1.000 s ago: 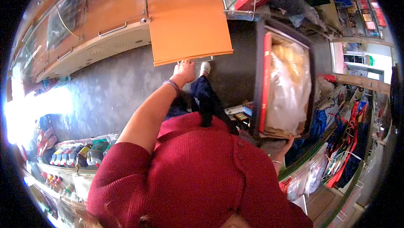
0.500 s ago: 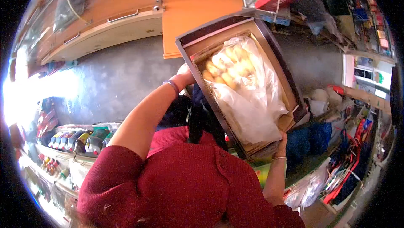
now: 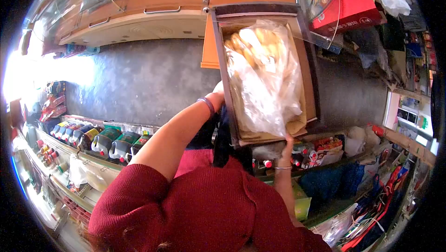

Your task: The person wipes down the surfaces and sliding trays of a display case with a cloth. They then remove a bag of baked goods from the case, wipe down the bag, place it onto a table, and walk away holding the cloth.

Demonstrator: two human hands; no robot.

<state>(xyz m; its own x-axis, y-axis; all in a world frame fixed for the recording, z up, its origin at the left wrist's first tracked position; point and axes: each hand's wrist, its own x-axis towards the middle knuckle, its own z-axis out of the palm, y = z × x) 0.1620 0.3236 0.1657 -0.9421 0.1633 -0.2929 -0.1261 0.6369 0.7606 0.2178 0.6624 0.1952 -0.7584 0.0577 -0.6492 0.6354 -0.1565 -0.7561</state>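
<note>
A dark-rimmed wooden tray point(image 3: 308, 70) is held up in front of me, slightly tilted. Inside it sits an open cardboard box point(image 3: 296, 121). A clear plastic bag point(image 3: 267, 105) lies in the box, over and around several yellow-brown oblong pieces point(image 3: 254, 49) that look like pastries. My left hand point(image 3: 218, 96) grips the tray's left side, its fingers hidden beneath. My right hand point(image 3: 289, 148) holds the near edge by the right corner, fingers partly hidden.
An orange counter with drawers point(image 3: 139, 19) runs along the far side. A red box point(image 3: 348, 8) stands behind glass at upper right. Large bottles point(image 3: 106, 140) line a low shelf at left, and more bottles point(image 3: 304, 156) stand below the tray. Grey floor point(image 3: 134, 80) lies between.
The tray has turned more upright in view, its near end swinging left, and its far end now overlaps the counter front. Both hands keep their hold.
</note>
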